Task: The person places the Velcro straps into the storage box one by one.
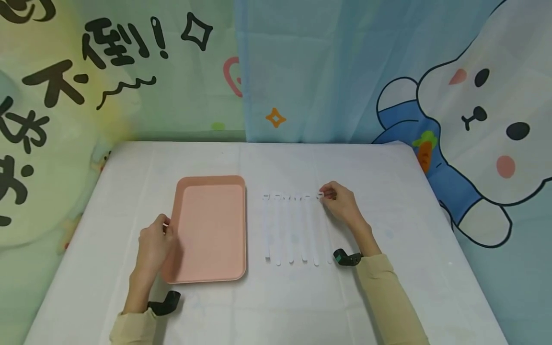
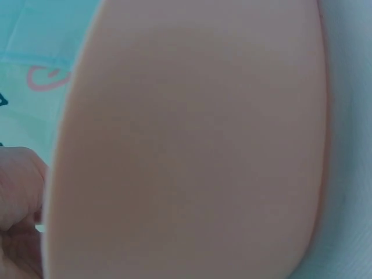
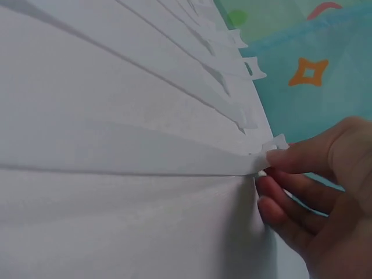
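Beside the left rim of a pink rectangular tray (image 1: 211, 225), my left hand (image 1: 154, 244) holds the edge with bent fingers. In the left wrist view the tray (image 2: 192, 139) fills most of the picture and its rim hides the fingertips. My right hand (image 1: 340, 203) pinches the far end of the rightmost flat white strip (image 3: 192, 160) between thumb and fingers. That end curves up slightly from the table. Several similar white strips (image 1: 291, 230) lie side by side to its left, with slotted, pointed far ends and mostly rounded near ends.
A white cloth covers the table (image 1: 276, 311). Behind it hangs a printed curtain (image 1: 302, 72) with a cartoon bear and lettering. Black wrist cameras (image 1: 166, 303) sit on both wrists, close over the table.
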The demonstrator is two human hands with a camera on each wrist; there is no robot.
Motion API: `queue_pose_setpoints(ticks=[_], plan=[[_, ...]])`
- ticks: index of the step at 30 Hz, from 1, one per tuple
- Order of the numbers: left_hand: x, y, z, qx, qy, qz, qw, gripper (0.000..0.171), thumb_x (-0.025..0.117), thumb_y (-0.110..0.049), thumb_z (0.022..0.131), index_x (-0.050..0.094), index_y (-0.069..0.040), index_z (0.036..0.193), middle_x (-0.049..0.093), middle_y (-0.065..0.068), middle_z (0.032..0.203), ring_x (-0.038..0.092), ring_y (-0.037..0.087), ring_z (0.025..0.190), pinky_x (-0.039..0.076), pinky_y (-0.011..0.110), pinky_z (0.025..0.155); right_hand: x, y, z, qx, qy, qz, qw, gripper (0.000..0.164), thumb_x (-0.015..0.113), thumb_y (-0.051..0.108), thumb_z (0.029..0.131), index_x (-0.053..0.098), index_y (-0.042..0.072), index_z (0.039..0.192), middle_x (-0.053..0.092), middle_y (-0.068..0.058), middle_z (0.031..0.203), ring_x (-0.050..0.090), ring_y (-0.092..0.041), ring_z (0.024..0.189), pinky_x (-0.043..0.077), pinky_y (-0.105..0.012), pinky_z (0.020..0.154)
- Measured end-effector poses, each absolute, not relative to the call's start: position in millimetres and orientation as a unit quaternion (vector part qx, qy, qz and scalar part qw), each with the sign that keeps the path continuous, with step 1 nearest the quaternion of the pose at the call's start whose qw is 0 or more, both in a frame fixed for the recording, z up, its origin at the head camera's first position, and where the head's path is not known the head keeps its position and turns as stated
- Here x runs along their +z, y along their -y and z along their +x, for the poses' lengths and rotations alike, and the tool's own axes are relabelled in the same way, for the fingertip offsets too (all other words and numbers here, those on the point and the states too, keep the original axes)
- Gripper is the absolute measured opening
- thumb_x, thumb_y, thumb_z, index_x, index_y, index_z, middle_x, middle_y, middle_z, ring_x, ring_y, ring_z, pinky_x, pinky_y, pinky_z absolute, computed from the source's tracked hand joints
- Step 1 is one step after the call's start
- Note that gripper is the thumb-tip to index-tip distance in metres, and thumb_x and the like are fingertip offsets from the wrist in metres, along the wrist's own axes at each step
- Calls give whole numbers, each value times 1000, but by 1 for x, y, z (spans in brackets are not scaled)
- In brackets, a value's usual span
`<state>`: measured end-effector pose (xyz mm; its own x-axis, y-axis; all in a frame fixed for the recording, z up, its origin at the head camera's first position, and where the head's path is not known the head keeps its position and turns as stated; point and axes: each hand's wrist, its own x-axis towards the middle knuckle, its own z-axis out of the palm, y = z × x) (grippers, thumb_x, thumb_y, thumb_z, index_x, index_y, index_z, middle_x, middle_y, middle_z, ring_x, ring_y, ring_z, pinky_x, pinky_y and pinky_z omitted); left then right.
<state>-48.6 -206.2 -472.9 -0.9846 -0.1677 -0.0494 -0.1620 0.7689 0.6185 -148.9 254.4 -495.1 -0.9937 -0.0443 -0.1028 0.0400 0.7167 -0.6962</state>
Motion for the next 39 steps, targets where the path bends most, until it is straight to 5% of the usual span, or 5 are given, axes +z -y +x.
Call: queue_pose_setpoints(ticks=[8,18,30,39], plan=[[-470,210,-51,-333,939,85,-3,18,49,0,94,60,7,106,68,23,83,58,29,61,45,38,53,-500,-253,-147,-400,-916,-3,14,22,67,7,98,68,2,119,72,-20,112,67,-35,105,53,-48,94],[-471,212,-51,-336,937,92,-24,17,50,-1,96,59,9,108,69,29,90,59,28,60,45,35,51,-498,-259,-144,-527,-846,26,72,29,69,13,98,67,-4,121,70,-24,112,71,-18,86,57,-20,77],[-471,215,-51,-336,937,96,-26,17,51,-1,96,59,9,107,67,25,86,56,27,61,42,34,51,-486,-258,-137,-541,-840,14,51,32,69,21,100,67,0,123,66,-21,116,69,-29,95,60,-26,79],[-473,211,-52,-347,933,97,-20,16,51,0,94,61,8,103,68,25,88,56,27,63,41,33,54,-467,-269,-128,-586,-809,3,30,40,71,20,98,63,-8,125,65,-12,110,69,-14,89,61,-34,79]])
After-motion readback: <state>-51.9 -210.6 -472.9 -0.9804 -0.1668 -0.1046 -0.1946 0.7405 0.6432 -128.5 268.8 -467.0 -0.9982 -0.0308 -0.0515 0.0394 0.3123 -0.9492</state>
